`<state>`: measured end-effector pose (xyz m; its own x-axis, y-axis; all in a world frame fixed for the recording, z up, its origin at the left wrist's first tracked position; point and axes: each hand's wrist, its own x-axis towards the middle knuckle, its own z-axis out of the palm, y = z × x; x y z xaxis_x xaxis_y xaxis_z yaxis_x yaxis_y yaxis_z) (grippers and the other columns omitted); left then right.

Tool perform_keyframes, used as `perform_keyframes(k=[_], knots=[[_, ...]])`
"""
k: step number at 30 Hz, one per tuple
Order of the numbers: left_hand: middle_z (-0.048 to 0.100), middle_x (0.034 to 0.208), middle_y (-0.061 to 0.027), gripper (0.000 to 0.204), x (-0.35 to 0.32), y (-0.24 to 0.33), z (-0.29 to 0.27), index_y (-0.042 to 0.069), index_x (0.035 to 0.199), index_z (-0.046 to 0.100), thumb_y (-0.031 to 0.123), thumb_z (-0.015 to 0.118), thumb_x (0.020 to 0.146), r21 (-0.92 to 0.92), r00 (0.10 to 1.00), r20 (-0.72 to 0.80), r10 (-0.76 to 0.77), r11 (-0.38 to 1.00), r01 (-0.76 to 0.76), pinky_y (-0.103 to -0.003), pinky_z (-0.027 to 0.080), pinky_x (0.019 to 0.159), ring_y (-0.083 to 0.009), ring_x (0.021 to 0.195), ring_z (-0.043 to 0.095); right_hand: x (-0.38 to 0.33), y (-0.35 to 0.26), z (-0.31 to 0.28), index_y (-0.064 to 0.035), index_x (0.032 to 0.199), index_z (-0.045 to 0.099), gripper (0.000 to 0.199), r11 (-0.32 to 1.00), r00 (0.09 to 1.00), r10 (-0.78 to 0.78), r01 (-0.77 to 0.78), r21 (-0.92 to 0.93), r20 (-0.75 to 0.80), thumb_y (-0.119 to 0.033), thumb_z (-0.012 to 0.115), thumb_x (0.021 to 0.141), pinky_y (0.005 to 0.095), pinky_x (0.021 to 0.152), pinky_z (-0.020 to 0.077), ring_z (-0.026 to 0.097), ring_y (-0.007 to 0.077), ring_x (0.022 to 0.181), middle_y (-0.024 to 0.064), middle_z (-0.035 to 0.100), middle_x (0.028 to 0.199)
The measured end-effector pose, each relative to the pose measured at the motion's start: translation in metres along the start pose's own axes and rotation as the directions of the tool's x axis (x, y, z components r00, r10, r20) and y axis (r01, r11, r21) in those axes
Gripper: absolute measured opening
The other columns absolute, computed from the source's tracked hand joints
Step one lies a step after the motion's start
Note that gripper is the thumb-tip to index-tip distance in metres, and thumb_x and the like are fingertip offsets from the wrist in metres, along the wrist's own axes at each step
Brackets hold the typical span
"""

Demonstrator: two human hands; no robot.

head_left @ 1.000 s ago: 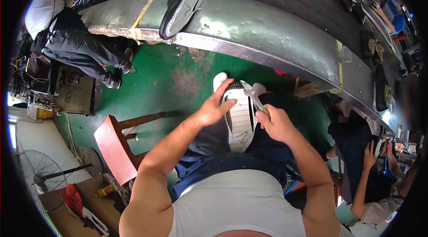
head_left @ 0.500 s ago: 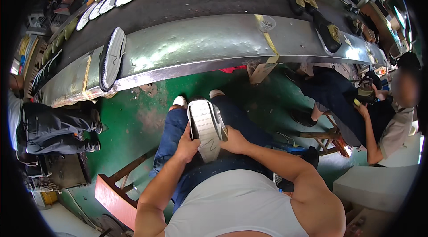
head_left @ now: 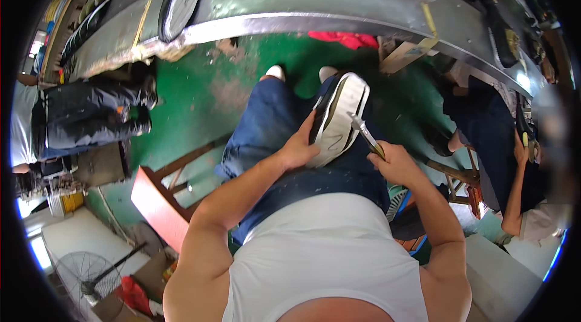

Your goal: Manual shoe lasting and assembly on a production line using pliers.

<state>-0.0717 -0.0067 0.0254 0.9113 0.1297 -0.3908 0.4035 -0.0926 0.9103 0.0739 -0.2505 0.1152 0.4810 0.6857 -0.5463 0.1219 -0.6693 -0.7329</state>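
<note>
A dark shoe (head_left: 340,121) lies across my thighs with its pale underside up; a dark line is drawn near its lower end. My left hand (head_left: 298,147) grips its left side, fingers hidden beneath the edge and thumb over the underside. My right hand (head_left: 392,161) is closed round the dark and yellowish handle of a metal hand tool (head_left: 362,128) that looks like shoemaker's pincers. The tool's head rests at or just above the right side of the underside; I cannot tell whether it touches.
In front of me runs a metal-edged bench (head_left: 272,16). Another sole-up shoe (head_left: 183,0) leans over its edge on the left, and a dark shoe (head_left: 501,37) on the right. Co-workers sit at both sides. A pink-topped stool (head_left: 158,206) and a fan (head_left: 88,279) stand at lower left.
My right hand has moved off the shoe's side and now holds the tool over the underside. The shoe has tilted to the right, with my left hand still on it. My view has shifted downward.
</note>
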Motion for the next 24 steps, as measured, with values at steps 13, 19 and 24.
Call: perform_keyframes(k=[13,19,24], knots=[[0.033,0.157,-0.0185,0.076,-0.016,0.006,-0.001,0.001,0.159,0.005,0.014,0.044,0.095,-0.799,0.987,0.141,-0.072,0.581,0.157,-0.035,0.030,0.117,-0.0265,0.143,0.037,0.038,-0.074,0.007,0.0065,0.105,0.063,0.030,0.491,0.911,-0.041,0.377,-0.786,0.411,-0.015,0.063,0.085,0.0458,0.074,0.0546,0.069,0.0375,0.085,0.0245,0.068,0.090],[0.051,0.145,-0.0151,0.057,0.021,-0.046,0.028,0.010,0.153,0.037,0.045,0.031,0.108,-0.693,0.899,-0.275,-0.340,0.718,0.060,-0.037,0.040,0.109,-0.0279,0.131,0.051,0.054,-0.016,0.048,-0.0006,0.095,0.062,0.023,0.697,0.917,-0.322,0.398,-0.596,0.236,-0.023,0.065,0.088,0.0491,0.072,0.0536,0.068,0.0399,0.079,0.0206,0.069,0.086],[0.059,0.136,-0.0213,0.057,0.024,-0.040,0.019,-0.002,0.140,0.051,0.039,0.028,0.110,-0.195,0.836,-0.520,-0.175,0.977,0.084,-0.038,0.041,0.108,-0.0331,0.128,0.055,0.047,-0.020,0.037,0.0048,0.115,0.056,0.037,0.753,0.923,-0.331,0.383,-0.536,0.195,-0.015,0.066,0.085,0.0470,0.081,0.0524,0.065,0.0400,0.089,0.0233,0.065,0.094]])
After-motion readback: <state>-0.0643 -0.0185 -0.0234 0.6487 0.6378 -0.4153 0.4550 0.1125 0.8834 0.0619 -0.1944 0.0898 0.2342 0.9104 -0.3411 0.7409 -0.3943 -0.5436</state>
